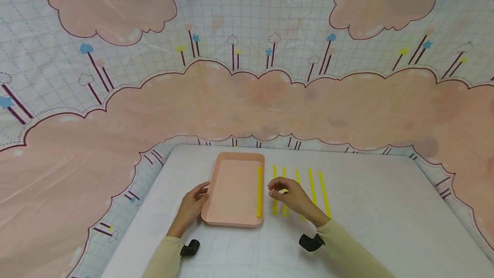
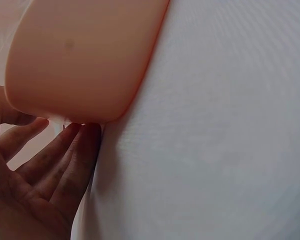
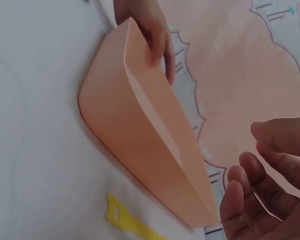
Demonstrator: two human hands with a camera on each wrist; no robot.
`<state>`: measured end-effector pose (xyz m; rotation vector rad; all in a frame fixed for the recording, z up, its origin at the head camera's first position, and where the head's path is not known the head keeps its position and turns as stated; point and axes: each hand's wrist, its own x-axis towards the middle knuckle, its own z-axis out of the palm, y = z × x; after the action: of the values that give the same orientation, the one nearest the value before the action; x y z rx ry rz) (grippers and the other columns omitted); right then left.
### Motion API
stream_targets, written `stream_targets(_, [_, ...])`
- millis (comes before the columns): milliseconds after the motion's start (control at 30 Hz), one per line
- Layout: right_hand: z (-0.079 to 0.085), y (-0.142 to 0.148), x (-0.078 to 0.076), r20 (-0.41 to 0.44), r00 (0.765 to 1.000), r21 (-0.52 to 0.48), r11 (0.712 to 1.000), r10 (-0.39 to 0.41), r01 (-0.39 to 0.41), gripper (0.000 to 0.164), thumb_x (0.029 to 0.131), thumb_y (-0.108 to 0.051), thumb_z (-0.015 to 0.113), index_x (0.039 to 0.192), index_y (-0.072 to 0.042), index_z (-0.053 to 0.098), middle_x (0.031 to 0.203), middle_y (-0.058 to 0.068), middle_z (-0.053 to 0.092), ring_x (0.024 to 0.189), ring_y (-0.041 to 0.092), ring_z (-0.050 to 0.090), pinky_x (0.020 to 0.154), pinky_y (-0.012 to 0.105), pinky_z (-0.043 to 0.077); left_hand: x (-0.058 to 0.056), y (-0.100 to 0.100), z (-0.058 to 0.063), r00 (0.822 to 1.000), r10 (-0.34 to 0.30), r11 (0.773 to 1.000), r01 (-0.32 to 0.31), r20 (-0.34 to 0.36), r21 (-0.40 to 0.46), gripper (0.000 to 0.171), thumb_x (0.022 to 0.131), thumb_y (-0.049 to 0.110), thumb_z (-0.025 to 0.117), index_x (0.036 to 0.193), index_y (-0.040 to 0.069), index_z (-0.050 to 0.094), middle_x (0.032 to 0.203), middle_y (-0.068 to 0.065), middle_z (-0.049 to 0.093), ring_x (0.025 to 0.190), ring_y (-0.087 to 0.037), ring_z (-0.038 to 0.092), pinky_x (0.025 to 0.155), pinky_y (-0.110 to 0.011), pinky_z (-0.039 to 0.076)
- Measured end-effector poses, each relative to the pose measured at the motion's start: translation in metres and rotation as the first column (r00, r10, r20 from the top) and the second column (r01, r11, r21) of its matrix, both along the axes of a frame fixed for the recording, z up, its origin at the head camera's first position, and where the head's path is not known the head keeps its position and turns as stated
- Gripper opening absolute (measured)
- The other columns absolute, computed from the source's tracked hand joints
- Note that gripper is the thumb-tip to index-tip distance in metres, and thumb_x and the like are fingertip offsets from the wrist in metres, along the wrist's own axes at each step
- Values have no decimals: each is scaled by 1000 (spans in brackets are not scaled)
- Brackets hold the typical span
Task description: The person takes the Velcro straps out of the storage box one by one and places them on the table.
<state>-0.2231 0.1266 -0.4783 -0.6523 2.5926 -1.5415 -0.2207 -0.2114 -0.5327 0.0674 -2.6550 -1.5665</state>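
The shallow pink tray (image 1: 233, 188) lies on the white table. My left hand (image 1: 193, 205) is at its left side, and in the left wrist view the extended fingertips (image 2: 72, 145) touch the tray's outer wall (image 2: 85, 60). A yellow strap-style cable tie (image 1: 259, 192) lies lengthwise inside the tray along its right wall. My right hand (image 1: 289, 192) hovers just right of the tray with nothing in its loosely bent fingers. Beneath and beside it, several more yellow cable ties (image 1: 311, 183) lie in a row. One shows its slotted head (image 3: 116, 210) in the right wrist view.
The white tabletop (image 1: 386, 209) extends to the right and in front of the tray. A cloud-patterned cloth (image 1: 270, 102) hangs behind the table and down its sides. Black devices (image 1: 310, 242) are strapped at both wrists.
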Motion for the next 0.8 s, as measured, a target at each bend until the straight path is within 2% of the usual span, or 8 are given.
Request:
stream_targets(500, [8,-35,-8,15,997,-35,996,77,-77,17,91,-11,69,107,-6,67,109,17,68,102,25,65,80,22,54,-3,1,0,1000,0,1000,0,-8,3,44,97,11,56,141,14,54,128,-21,63,117,-35,62,98,-47,51])
stream_targets(600, [8,-40,-9,-9,993,4,993,121,-121,22,90,-13,70,111,-5,66,113,18,67,105,28,64,86,30,55,-3,0,-3,1000,5,1000,-5,-3,0,43,97,12,56,140,15,55,128,-20,63,117,-34,62,98,-47,51])
stream_targets(700, [6,-45,-11,-50,984,67,984,171,-168,27,89,-12,71,114,-6,64,117,13,66,109,29,62,91,42,52,-3,-2,-6,1000,5,1000,-5,-2,3,43,97,12,57,140,16,55,129,-19,63,117,-33,62,98,-47,50])
stream_targets(800, [3,-49,-14,-85,974,144,969,212,-198,27,88,-11,71,114,-8,64,118,6,64,111,28,59,94,46,49,-2,-2,-6,1000,2,1000,-2,-6,11,43,97,12,57,140,15,55,129,-19,63,117,-34,62,98,-47,50])
